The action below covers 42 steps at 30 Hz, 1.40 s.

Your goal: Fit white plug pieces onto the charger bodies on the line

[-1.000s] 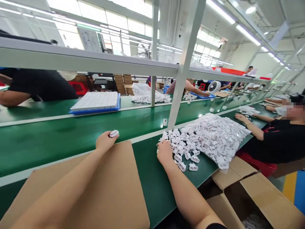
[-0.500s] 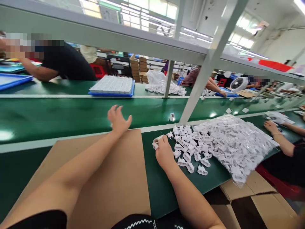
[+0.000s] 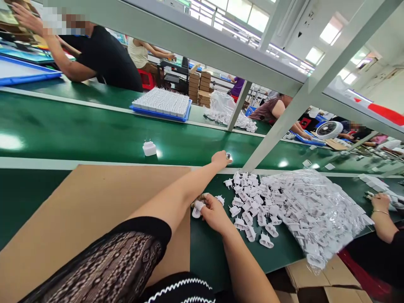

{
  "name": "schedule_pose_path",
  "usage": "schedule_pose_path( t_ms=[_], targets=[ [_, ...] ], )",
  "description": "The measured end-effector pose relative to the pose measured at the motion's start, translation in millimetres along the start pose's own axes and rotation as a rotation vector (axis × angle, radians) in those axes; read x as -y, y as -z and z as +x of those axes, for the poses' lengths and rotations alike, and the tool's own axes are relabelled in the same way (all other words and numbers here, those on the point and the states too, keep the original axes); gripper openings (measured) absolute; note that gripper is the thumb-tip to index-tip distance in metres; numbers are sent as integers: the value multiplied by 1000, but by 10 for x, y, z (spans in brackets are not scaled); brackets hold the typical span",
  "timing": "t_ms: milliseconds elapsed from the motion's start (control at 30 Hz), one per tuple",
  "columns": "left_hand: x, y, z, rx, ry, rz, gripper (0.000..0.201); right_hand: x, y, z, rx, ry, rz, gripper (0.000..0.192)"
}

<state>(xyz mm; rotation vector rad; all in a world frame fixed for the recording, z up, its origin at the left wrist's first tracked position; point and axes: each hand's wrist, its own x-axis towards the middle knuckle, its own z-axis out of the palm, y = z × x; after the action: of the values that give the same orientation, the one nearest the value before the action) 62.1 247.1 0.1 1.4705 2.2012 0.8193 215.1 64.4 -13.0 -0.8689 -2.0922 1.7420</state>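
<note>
The left hand (image 3: 221, 159) stretches far across the green desk (image 3: 78, 134), its grip pinching a small white plug part (image 3: 229, 156), while the right hand (image 3: 212, 212), curled, pinches another white piece (image 3: 197, 209) beside the loose pile (image 3: 252, 202).

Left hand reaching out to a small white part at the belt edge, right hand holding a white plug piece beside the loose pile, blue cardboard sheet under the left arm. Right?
Not quite. The cardboard sheet is brown, not blue, as the head view shows. The rest holds: the left hand reaches a small white part at the belt edge, and the right hand holds a white plug piece beside the loose pile.
</note>
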Motion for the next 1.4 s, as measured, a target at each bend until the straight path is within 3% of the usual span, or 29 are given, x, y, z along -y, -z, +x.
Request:
schedule_pose_path(
  t_ms=[100, 233, 333, 467, 567, 633, 733, 833, 967, 1067, 1167, 1300, 1400],
  targets=[
    [93, 56, -100, -19, 1, -20, 30, 31, 59, 19, -34, -35, 91, 35],
    [485, 350, -508, -37, -124, -69, 29, 80, 170, 51, -220, -21, 263, 45],
    [869, 676, -1040, -51, -172, -115, 32, 73, 221, 89, -290, 35, 346, 57],
    [1272, 1034, -1908, 10, -287, -239, 38, 74, 214, 85, -304, 75, 242, 47],
    [1400, 1092, -2443, 50, -336, -259, 37, 100, 165, 40, -259, 119, 135, 40],
    [1424, 1033, -2656, 59, -362, -259, 33, 109, 120, 15, -212, 171, 102, 34],
    [1436, 896, -2758, 20, -374, -307, 27, 94, 53, 3, -158, 183, 61, 34],
    [1462, 809, -2720, -17, -381, -401, 26, 79, 17, -8, -188, 192, -45, 40],
    [1496, 792, -2672, -18, -457, -402, 22, 185, -5, -82, -211, 367, -443, 31],
    [1515, 785, -2674, -32, -458, -423, 23, 361, -66, -140, -166, 545, -737, 41],
    [1546, 752, -2674, -47, -460, -461, 21, 507, -161, -126, -102, 603, -918, 44],
    [1587, 701, -2655, -58, -479, -473, 13, 532, -232, -24, 10, 559, -979, 38],
    [1590, 687, -2645, -62, -457, -476, 13, 485, -216, 23, -24, 588, -945, 41]
  ],
)
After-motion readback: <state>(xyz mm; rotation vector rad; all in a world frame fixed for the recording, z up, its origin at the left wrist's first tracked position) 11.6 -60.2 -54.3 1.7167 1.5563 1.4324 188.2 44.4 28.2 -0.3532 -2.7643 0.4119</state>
